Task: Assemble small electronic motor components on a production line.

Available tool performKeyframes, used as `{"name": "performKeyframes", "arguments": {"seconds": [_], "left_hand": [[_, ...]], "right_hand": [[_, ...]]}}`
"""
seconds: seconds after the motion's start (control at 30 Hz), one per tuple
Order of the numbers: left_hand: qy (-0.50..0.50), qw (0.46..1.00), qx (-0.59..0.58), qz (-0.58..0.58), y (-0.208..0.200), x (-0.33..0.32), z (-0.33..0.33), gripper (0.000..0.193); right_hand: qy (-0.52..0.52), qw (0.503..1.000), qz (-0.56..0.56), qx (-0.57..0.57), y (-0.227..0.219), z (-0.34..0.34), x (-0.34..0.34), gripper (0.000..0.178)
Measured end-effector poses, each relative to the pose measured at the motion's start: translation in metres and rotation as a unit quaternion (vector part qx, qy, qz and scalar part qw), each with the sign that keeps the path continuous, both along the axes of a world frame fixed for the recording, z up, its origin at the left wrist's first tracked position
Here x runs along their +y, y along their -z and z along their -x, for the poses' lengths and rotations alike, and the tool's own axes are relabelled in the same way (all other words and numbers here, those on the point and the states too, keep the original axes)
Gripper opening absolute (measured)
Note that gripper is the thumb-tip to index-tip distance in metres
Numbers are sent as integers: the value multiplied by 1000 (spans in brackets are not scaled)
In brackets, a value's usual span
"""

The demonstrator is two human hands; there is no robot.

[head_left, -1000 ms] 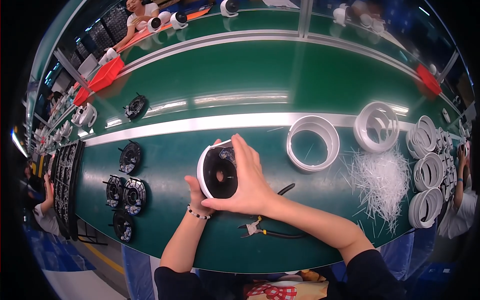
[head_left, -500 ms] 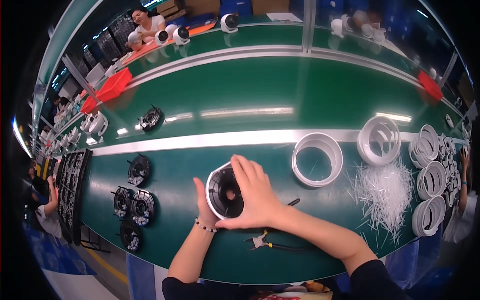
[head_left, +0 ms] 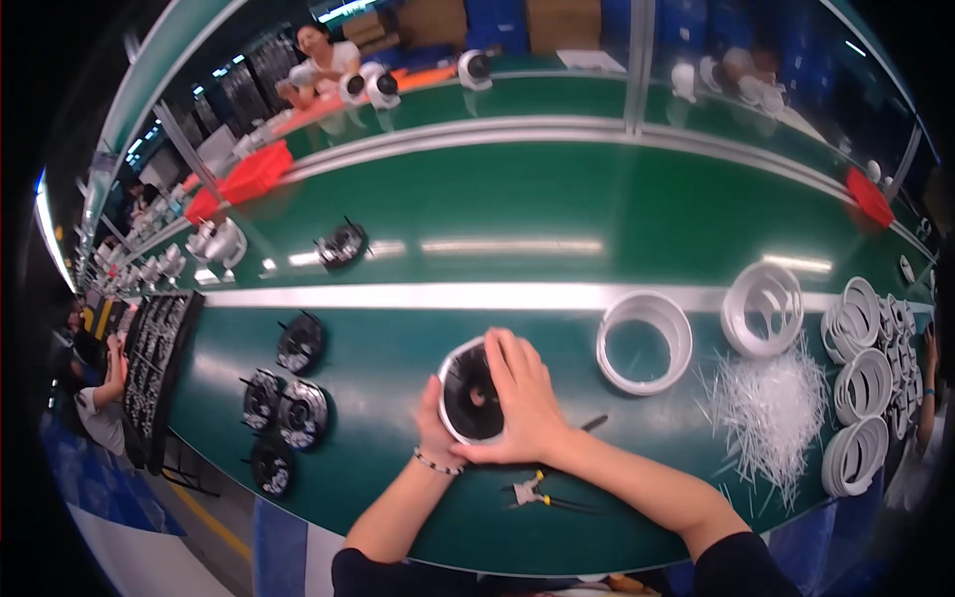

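Observation:
Between my two hands is a round white housing with a black ribbed part (head_left: 472, 396) inside it, held tilted above the green table. My left hand (head_left: 434, 423) grips its left and lower side. My right hand (head_left: 527, 398) wraps over the right rim, fingers along the top and thumb underneath. Just below lies a pair of cutters (head_left: 527, 490) with yellow-and-black handles. A dark thin tool (head_left: 595, 424) pokes out beyond my right wrist, mostly hidden by it.
Several black round parts (head_left: 301, 413) lie at left, and another (head_left: 342, 245) beyond the white strip. White rings (head_left: 645, 343) and a heap of clear plastic strips (head_left: 766, 423) cover the right. A black tray rack (head_left: 164, 368) stands far left. Co-workers sit around.
The whole view has shifted, so the table appears lower and farther right. Both hands still grip the housing, whose black inside now faces slightly differently.

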State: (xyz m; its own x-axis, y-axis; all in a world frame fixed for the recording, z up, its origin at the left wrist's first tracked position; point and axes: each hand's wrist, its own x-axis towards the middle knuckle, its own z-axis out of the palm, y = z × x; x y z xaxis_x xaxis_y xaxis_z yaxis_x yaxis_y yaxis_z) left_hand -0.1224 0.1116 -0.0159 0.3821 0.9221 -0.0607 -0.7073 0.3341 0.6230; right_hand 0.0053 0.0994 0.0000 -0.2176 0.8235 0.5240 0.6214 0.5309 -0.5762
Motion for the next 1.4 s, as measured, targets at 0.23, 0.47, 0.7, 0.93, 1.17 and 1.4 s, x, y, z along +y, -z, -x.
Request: {"name": "performKeyframes", "arguments": {"seconds": [0.23,0.47,0.7,0.93,1.17,1.4], "left_hand": [[62,996,-62,-21,-1,-2,2,71],[28,999,-11,35,-2,7,1,55],[32,994,80,75,-7,16,7,52],[33,996,78,43,-3,13,7,48],[42,996,57,51,3,15,11,46],[3,936,325,-133,-1,23,28,31]], "right_hand": [[32,999,-32,21,3,6,-6,106],[44,999,17,1,8,5,1,103],[-1,991,119,-54,-1,-3,1,87],[14,996,9,-91,17,-3,-7,80],[19,996,-35,-83,21,-3,-6,75],[24,996,-35,-80,18,-1,-7,74]]}}
